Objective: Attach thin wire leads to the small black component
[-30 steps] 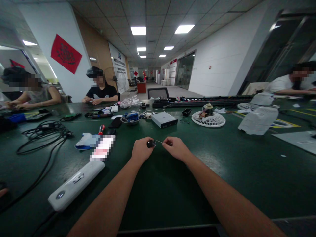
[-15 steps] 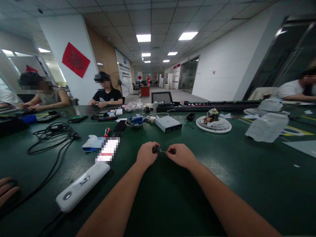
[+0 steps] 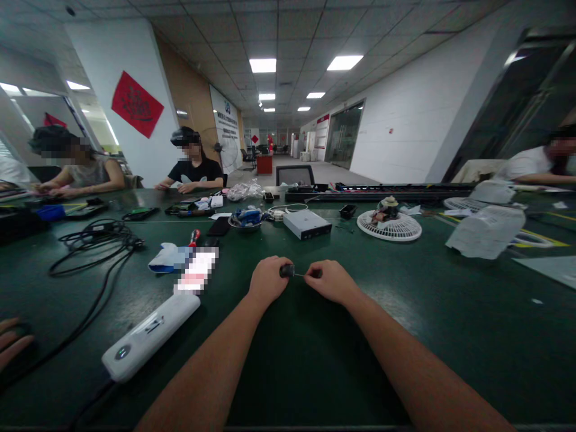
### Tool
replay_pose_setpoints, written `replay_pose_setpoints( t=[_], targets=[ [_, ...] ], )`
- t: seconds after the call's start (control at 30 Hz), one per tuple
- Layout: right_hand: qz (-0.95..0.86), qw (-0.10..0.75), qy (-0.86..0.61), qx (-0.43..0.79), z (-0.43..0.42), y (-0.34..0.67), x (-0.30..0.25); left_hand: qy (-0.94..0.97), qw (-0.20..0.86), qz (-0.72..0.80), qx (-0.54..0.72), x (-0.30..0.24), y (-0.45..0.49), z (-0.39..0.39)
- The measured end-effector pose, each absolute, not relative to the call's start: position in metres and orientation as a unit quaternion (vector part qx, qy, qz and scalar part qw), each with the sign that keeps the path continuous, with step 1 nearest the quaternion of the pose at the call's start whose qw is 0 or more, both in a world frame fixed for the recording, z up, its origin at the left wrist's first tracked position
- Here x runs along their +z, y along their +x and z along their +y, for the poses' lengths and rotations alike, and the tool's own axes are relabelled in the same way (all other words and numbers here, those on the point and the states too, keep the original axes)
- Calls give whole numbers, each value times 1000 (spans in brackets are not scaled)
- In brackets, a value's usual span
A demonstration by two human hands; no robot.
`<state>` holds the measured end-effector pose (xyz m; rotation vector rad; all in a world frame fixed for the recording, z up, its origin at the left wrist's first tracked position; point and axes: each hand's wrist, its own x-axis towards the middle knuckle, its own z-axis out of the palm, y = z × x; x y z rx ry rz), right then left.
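Observation:
My left hand (image 3: 266, 279) is closed around a small black cylindrical part (image 3: 287, 270). A thin metal pin sticks out of that part toward the right. My right hand (image 3: 332, 280) pinches the far end of the pin, with something small and dark between its fingertips. Both hands hover close together just above the dark green table (image 3: 315, 348), at its middle.
A white power strip (image 3: 150, 336) with a black cable lies left of my forearm. Beyond are a coil of black cable (image 3: 96, 237), a red-handled screwdriver (image 3: 194, 237), a silver box (image 3: 306, 224) and a white fan grille (image 3: 389, 225). Other people sit at the far left, back and right. Someone's fingers (image 3: 11, 345) rest at the left edge.
My two hands have drawn closer together, so less of the pin shows between them. The head camera has shifted slightly, and a hand has come into view at the left edge.

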<state>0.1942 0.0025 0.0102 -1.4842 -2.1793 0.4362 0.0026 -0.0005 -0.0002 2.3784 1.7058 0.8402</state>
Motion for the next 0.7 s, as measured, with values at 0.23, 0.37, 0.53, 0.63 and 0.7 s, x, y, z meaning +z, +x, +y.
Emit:
replay_pose_setpoints(
  t=[0.23,0.37,0.53,0.63,0.7],
  targets=[
    [-785,276,-510,216,5,194,10,776,54,554,296,0,0,1],
    [-787,240,-542,169,7,193,7,777,62,551,297,0,1,1],
    [-800,229,-529,166,2,190,10,784,76,544,290,2,3,-2],
    [-805,242,-510,183,0,189,14,785,72,539,296,2,5,-4],
    [-798,254,-521,165,0,189,15,784,70,539,299,2,5,-4]
  ],
)
